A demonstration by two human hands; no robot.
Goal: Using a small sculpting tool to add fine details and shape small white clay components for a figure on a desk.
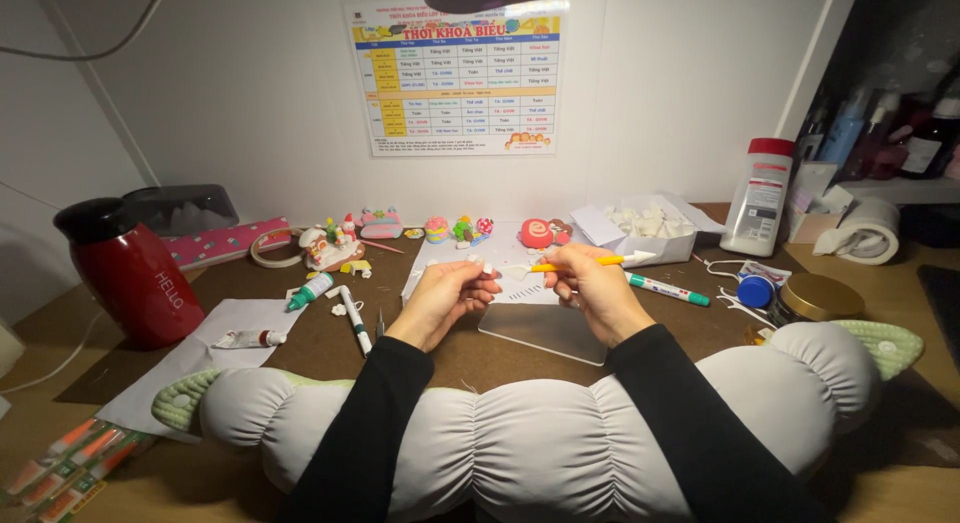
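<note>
Right hand [592,288] is closed around a yellow tool [590,263], gripping it near the back end. The tool lies almost level, long axis running left-right across the view, its white tip aimed left toward the left hand and a pale pointed end sticking out to the right. Left hand [445,293] has thumb and fingertips pinched on a tiny white piece [487,267], fingers curled, palm mostly shut. The tool tip sits just beside that piece; can't tell if they touch. Both hands hover above a clear plastic sheet [545,328] on the brown desk [330,343], forearms in black sleeves resting on a grey puffy cushion [520,433].

Left of the hands: a white marker [353,320], a green-capped tube [310,290], a small paint tube [245,338] on white paper, a red kettle [130,268]. Behind: small clay figures [440,228]. Right: a green-capped pen [668,289], a white bottle with red cap [760,195], a roll of tissue [868,231], a gold-lidded jar [815,298].
</note>
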